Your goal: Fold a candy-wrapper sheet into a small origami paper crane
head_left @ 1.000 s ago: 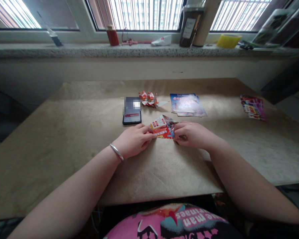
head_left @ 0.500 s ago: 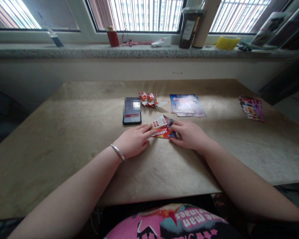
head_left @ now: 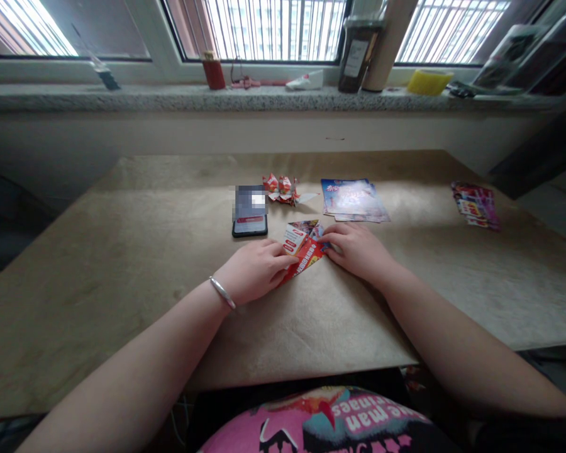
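Observation:
A folded printed paper (head_left: 306, 251), red with white and dark printed parts, lies tilted on the table between my two hands. My left hand (head_left: 259, 267), with a silver bangle at the wrist, grips its lower left edge, fingers over the top and thumb tucked partly out of sight. At the right corner my right hand (head_left: 356, 248) has thumb and fingers closed on the paper. Just beyond my left hand lies a phone (head_left: 249, 214) with its screen lit and partly blurred. Folded red-and-white paper pieces (head_left: 283, 190) stand beside the phone.
A stack of blue printed sheets (head_left: 353, 198) lies behind my right hand. Farther right are pink-and-red printed papers (head_left: 476, 204) on the table (head_left: 122, 251). The windowsill (head_left: 160, 99) holds a red bottle (head_left: 213, 70), a dark jar (head_left: 356, 56) and a yellow tape roll (head_left: 429, 82).
The folded paper has turned anticlockwise, its left end swinging toward me. My left hand has shifted slightly along with it; my right hand stays at the right end.

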`<state>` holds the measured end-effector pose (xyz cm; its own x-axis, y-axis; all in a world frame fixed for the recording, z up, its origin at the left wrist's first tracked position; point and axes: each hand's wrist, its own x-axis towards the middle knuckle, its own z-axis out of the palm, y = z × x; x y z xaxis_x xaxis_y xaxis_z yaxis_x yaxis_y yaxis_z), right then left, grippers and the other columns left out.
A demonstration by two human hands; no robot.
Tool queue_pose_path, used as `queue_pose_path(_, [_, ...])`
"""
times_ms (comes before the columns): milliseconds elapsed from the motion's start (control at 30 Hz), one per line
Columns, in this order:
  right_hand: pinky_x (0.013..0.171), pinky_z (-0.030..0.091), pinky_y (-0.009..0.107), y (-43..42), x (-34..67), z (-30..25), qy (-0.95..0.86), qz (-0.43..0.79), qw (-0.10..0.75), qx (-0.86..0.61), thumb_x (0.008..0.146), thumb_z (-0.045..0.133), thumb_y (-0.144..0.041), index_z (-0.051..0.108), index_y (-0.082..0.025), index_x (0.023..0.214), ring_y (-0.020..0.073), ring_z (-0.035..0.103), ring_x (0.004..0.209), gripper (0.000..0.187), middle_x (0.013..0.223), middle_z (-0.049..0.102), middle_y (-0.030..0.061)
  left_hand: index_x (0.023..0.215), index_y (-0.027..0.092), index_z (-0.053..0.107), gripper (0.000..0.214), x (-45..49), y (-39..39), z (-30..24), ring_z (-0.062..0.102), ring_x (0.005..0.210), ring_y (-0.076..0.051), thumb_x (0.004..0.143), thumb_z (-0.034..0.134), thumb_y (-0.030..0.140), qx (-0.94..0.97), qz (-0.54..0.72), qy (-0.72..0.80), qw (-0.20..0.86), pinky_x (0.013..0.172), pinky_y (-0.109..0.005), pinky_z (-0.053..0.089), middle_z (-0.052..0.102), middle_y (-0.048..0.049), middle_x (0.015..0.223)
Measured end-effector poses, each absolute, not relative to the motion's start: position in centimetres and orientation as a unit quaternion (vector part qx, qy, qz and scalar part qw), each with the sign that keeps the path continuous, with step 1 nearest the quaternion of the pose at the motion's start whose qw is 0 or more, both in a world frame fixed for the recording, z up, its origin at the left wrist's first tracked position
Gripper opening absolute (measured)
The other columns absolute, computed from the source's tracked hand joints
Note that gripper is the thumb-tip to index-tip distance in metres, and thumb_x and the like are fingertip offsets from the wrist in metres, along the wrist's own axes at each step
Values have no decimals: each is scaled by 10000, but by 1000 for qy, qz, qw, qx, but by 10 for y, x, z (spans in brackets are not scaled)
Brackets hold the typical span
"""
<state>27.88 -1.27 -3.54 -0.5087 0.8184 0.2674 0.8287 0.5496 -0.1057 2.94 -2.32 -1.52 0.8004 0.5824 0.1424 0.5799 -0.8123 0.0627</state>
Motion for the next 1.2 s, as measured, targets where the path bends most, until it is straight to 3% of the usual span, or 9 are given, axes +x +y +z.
queue_pose_path(200, [857, 448, 374, -10, 281, -38, -859, -10, 167, -484, 840, 534, -222, 715, -214, 976, 229, 589, 952, 226, 1005, 684, 73, 1204, 246, 585, 344, 32, -19, -22, 546, 1057, -190, 884, 464, 211, 954, 104, 280, 36, 953, -374, 448, 615, -78, 1112])
queue_pose_path(367, [855, 475, 350, -9, 284, -39, -866, 23, 185, -465, 837, 534, -210, 724, -237, 997, 197, 610, 921, 250, 1019, 678, 70, 1326, 182, 461, 450, 31, -15, -28, 327, 1345, -246, 899, 449, 323, 945, 73, 319, 17, 1122, -468, 258, 417, -94, 1428])
queue_pose_path(567, [887, 483, 354, -12, 282, -38, -861, 47, 179, -474, 815, 560, -263, 701, -203, 1044, 209, 612, 963, 275, 1079, 655, 87, 1355, 158, 428, 513, 27, -12, -29, 189, 1406, -255, 909, 411, 410, 944, 26, 325, 48, 1139, -400, 242, 359, -75, 1468])
queue_pose_path(733, [911, 478, 370, -13, 278, -34, -867, 25, 171, -467, 835, 537, -273, 704, -217, 1048, 217, 614, 976, 276, 1090, 669, 71, 1342, 181, 452, 523, 25, -15, -24, 138, 1414, -279, 881, 459, 429, 947, 33, 315, 59, 1143, -410, 237, 393, -68, 1438])
queue_pose_path(867, [1010, 421, 397, -12, 275, -35, -871, 30, 160, -464, 876, 490, -296, 682, -203, 1104, 245, 553, 1129, 312, 1178, 651, 64, 1299, 210, 503, 473, 25, -16, -21, 205, 1391, -282, 874, 486, 416, 949, 54, 301, 69, 1124, -424, 271, 469, -90, 1340])
queue_pose_path(1033, [1074, 361, 435, -13, 269, -38, -873, 66, 132, -464, 904, 433, -393, 577, -174, 1263, 278, 434, 1277, 444, 1344, 536, 75, 1212, 200, 576, 391, 27, -16, -20, 491, 1154, -253, 859, 530, 362, 949, 65, 296, 86, 1001, -421, 410, 553, -119, 1169])
queue_pose_path(1200, [1105, 315, 446, -16, 259, -41, -873, 62, 129, -466, 864, 474, -457, 492, -117, 1336, 293, 395, 1311, 582, 1398, 465, 131, 1107, 205, 635, 273, 27, -16, -22, 541, 1036, -212, 875, 518, 288, 953, 97, 276, 81, 942, -384, 456, 597, -99, 1100])
